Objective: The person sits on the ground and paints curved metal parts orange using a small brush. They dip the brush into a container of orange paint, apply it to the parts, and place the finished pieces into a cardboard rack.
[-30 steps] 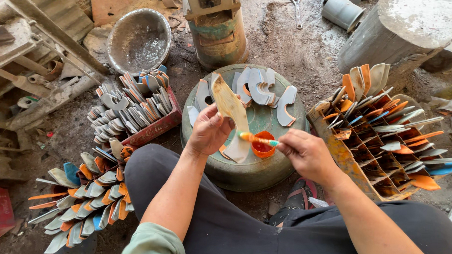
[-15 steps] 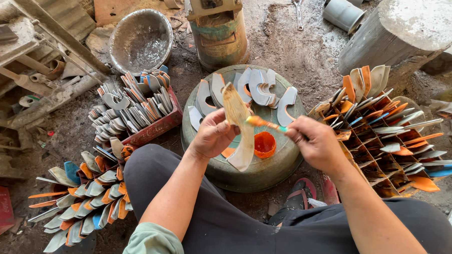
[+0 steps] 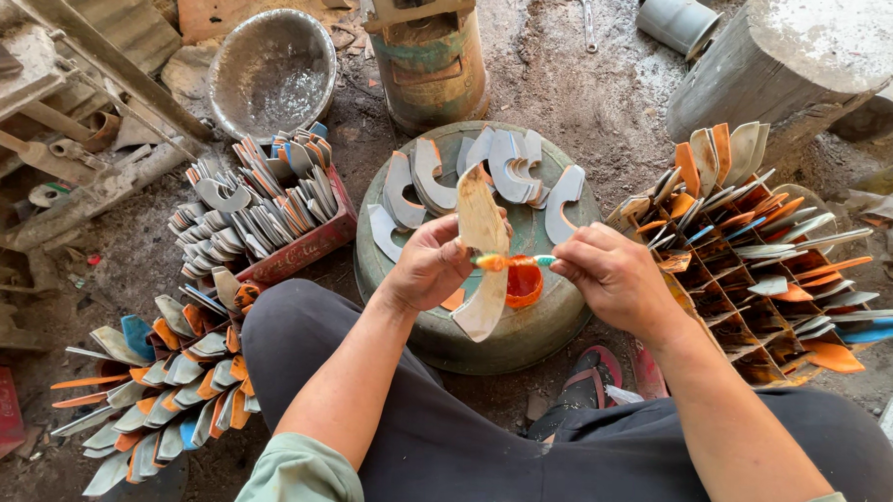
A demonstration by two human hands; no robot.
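So from my feed looking down: my left hand is closed around the middle of a curved wooden piece, holding it upright-ish over the round green drum top, with its lower tip hanging down past the drum's near edge. My right hand is pinched shut on a thin brush with an orange-coated tip, and that tip is touching the wood right about mid-length. Just under the brush there's a small cup of orange paint sitting on the drum. A bunch of grey curved metal blades lie fanned out on the far half of the drum. To the right is a wooden divider crate stuffed with orange-and-grey blades, to the left a red tray packed with more of them, and another pile by my left knee. A dented metal bowl sits on the dirt further back, well apart from the hands.
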